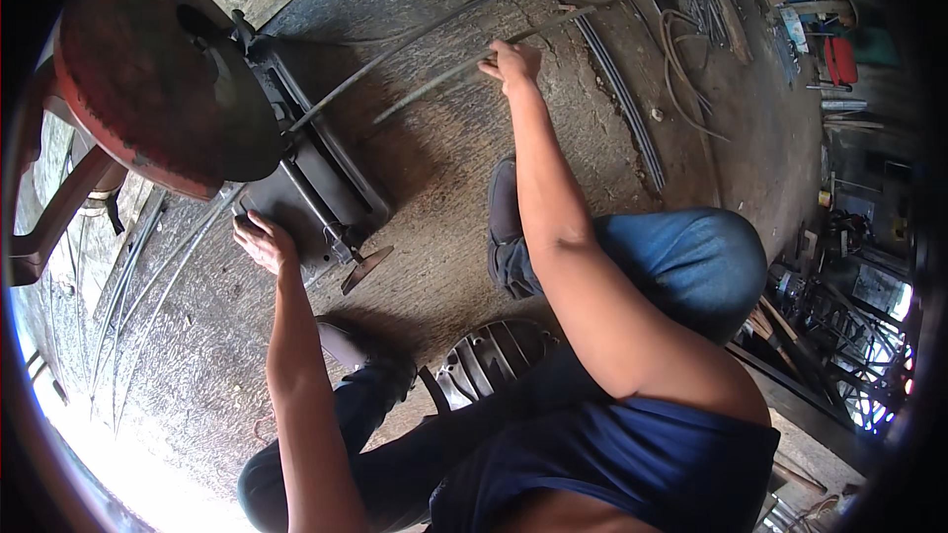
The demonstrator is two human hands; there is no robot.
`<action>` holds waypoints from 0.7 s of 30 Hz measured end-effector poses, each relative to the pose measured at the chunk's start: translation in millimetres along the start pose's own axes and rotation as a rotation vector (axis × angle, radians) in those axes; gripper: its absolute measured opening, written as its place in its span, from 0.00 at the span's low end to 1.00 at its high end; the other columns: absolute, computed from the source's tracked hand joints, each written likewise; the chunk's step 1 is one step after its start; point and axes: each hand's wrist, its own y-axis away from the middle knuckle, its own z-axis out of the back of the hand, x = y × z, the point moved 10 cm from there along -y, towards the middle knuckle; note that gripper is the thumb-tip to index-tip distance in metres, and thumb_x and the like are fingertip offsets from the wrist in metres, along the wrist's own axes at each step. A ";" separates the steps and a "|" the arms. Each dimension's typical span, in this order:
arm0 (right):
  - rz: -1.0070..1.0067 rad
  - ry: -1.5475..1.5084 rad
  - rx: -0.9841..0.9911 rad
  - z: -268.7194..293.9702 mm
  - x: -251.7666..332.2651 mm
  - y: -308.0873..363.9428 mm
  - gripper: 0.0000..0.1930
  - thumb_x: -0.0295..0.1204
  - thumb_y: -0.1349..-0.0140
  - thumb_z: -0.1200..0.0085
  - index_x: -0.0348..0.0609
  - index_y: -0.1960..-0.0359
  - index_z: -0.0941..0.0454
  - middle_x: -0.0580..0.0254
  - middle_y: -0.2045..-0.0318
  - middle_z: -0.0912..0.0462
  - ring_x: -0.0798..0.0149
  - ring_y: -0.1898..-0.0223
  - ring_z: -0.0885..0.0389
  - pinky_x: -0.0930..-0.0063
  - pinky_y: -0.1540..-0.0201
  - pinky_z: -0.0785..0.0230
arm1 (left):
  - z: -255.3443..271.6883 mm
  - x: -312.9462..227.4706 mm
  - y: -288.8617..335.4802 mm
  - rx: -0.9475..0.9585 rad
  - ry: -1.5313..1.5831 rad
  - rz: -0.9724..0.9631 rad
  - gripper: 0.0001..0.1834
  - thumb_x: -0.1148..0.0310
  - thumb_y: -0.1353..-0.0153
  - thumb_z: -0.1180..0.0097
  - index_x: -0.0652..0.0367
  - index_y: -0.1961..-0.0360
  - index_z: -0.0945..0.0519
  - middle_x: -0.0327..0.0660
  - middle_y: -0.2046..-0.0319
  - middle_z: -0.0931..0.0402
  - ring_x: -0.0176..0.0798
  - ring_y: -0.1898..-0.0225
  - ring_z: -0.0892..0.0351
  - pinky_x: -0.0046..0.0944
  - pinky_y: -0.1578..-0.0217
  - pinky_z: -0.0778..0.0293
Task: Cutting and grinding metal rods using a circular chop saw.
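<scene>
A cut-off saw with a round, worn red blade guard [148, 69] stands on the floor at the left. Its dark metal base [306, 202] carries a vise screw [314, 199] with a flat crank handle [367, 270]. My left hand [263, 242] lies at the base's near left corner, fingers spread against its edge. Farther off to the right, my right hand [513, 66] is closed around a thin metal rod [430, 89], whose near end lies a little right of the saw base. Another long rod [370, 64] runs from the saw, beside the held one.
Several thin rods [126, 266] lie on the floor left of the saw. Dark bars [622, 99] and a looped cable [674, 59] lie to the right. A ribbed metal housing [494, 360] sits between my legs. Tools and scrap [839, 59] crowd the right side.
</scene>
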 end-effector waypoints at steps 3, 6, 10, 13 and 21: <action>0.031 -0.021 0.000 -12.1 15.9 0.0 0.07 0.17 0.45 0.44 0.25 0.74 0.30 0.48 0.71 0.24 0.57 0.73 0.18 0.63 0.72 0.13 | 6.3 1.2 0.6 0.016 0.006 0.044 0.29 0.49 0.32 0.59 0.61 0.41 0.34 0.55 0.47 0.34 0.60 0.46 0.30 0.51 0.49 0.31; 0.001 -0.100 0.062 -17.9 17.6 -6.2 0.06 0.18 0.42 0.46 0.23 0.68 0.28 0.47 0.74 0.21 0.54 0.77 0.18 0.65 0.72 0.14 | 3.9 -5.1 3.5 0.066 -0.035 0.104 0.31 0.47 0.33 0.60 0.59 0.39 0.36 0.53 0.43 0.35 0.59 0.45 0.30 0.51 0.48 0.31; -0.057 -0.127 0.063 -33.2 -4.9 4.4 0.07 0.19 0.39 0.48 0.22 0.66 0.29 0.46 0.71 0.23 0.52 0.73 0.17 0.63 0.68 0.13 | 0.0 1.4 3.2 0.103 -0.053 0.132 0.33 0.44 0.33 0.62 0.58 0.37 0.38 0.52 0.42 0.36 0.58 0.44 0.31 0.52 0.47 0.32; -0.080 -0.070 0.096 -52.6 -17.6 11.1 0.07 0.19 0.39 0.48 0.23 0.64 0.28 0.45 0.67 0.24 0.52 0.69 0.17 0.62 0.64 0.13 | 4.4 1.9 1.8 0.097 -0.045 0.125 0.34 0.43 0.34 0.63 0.58 0.36 0.39 0.51 0.41 0.36 0.58 0.43 0.32 0.52 0.46 0.33; 0.003 -0.072 0.150 -93.0 -12.9 14.9 0.09 0.18 0.43 0.46 0.20 0.66 0.29 0.41 0.69 0.21 0.54 0.72 0.17 0.62 0.68 0.13 | 3.1 -7.8 0.4 0.109 -0.028 0.129 0.34 0.44 0.33 0.63 0.58 0.36 0.39 0.52 0.41 0.36 0.58 0.42 0.33 0.52 0.45 0.33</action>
